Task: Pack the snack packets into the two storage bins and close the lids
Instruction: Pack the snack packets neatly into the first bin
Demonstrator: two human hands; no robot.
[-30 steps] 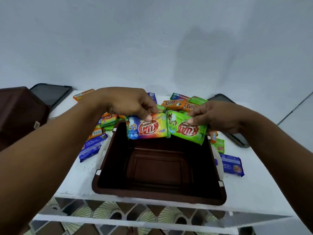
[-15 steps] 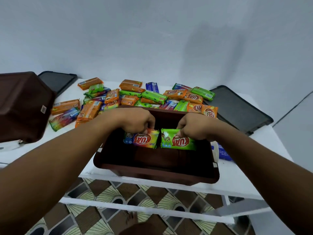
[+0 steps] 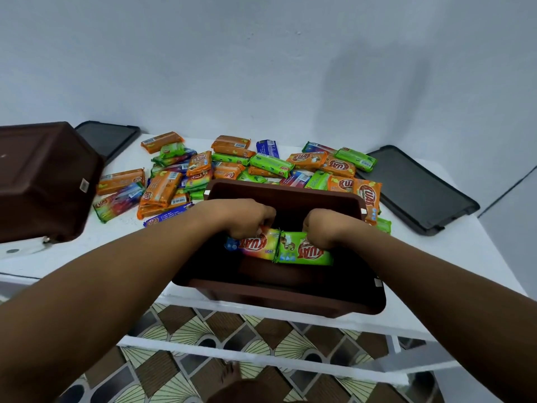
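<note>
Left hand (image 3: pixel 247 218) and right hand (image 3: pixel 325 228) both down inside the open dark-brown plastic storage bin (image 3: pixel 290 298). Left fingers pinch a rainbow-coloured foil snack packet (image 3: pixel 260 247); right fingers pinch a green foil snack packet (image 3: pixel 302 253). The two packets touch end to end between the hands. Beyond the hands, a loose heap of orange, green and blue packets (image 3: pixel 232 167) on the white table (image 3: pixel 436 257). Far left of the left hand, a second brown bin (image 3: pixel 43 178), overturned. Right of the right hand, a flat dark lid (image 3: pixel 415 190).
</note>
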